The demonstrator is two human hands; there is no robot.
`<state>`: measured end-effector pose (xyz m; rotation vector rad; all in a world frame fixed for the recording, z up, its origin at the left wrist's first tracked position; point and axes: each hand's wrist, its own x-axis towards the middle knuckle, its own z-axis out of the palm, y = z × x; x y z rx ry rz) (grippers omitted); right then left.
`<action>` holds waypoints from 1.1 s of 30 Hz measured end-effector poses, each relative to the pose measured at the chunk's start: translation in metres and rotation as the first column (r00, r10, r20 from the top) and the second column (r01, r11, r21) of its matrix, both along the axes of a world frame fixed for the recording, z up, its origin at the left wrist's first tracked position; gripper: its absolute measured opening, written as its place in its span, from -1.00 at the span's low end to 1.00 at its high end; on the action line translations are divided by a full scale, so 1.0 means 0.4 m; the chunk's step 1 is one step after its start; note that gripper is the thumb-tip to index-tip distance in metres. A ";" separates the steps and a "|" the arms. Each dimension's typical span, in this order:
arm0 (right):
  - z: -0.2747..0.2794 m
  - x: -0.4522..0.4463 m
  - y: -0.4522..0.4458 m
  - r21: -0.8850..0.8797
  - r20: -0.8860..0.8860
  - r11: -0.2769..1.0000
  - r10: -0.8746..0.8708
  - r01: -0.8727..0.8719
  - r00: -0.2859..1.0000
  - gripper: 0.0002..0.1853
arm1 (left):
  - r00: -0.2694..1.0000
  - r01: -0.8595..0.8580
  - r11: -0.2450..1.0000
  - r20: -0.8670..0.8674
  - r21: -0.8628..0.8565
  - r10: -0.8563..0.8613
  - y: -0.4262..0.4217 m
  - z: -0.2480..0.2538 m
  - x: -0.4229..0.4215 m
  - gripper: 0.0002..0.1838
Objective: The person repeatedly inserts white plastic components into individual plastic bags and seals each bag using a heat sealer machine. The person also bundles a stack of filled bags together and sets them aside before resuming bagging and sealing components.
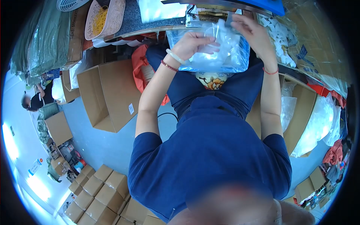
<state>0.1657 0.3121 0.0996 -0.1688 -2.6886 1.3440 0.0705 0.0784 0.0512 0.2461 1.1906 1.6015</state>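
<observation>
Navy shirt [213, 146] nearest. Left hand [193, 43]: fingers pinching clear plastic [224, 37]; right hand [253, 32]: fingers parted, contact unclear. Loosened pinch could let likely slippery plastic fall.

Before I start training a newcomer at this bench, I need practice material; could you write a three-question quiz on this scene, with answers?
1. Fill the gap: the left hand touches clear ____.
2. True or false: the pale basket stands to the left of both that hand and the right hand.
3. Where is the white bangle worn?
A) Right wrist
B) Left wrist
C) On neither wrist

Key:
1. Plastic
2. True
3. B
</observation>
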 end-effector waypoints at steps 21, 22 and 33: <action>-0.154 0.035 0.178 0.671 -0.260 0.617 -0.324 0.411 0.910 -0.72 | -0.351 -0.488 0.870 -0.899 -0.064 -0.263 -0.132 -0.154 -0.242 -0.51; -0.152 0.044 0.174 0.529 -0.256 0.699 -0.409 0.482 0.876 -0.72 | -0.407 -0.463 0.884 -0.873 -0.059 -0.271 -0.142 -0.146 -0.189 -0.45; 0.001 0.131 -0.053 0.033 -0.245 0.926 -0.357 0.376 0.902 -0.75 | 0.081 -0.623 0.782 -0.996 -0.026 0.030 -0.174 -0.044 -0.116 -0.89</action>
